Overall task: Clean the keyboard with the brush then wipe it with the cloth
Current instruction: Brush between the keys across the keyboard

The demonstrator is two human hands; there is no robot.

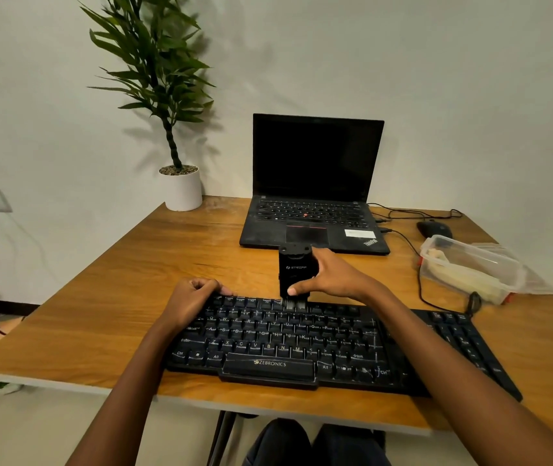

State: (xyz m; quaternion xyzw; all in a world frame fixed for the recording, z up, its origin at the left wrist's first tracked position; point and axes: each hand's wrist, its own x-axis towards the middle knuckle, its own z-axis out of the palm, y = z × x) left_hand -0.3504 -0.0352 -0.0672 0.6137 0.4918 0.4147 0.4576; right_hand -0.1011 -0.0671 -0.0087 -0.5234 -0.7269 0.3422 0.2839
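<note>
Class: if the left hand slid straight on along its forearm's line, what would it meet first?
Past the keyboard, only bare table: the left hand points between the pot and the laptop, toward the wall. It might clip the laptop's left edge; depth is unclear.

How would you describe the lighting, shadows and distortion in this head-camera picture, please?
Head view: warm, even light; the plant casts soft shadows on the wall; wide-angle distortion bends the table and keyboard edges; the brush bristles look slightly blurred.
</note>
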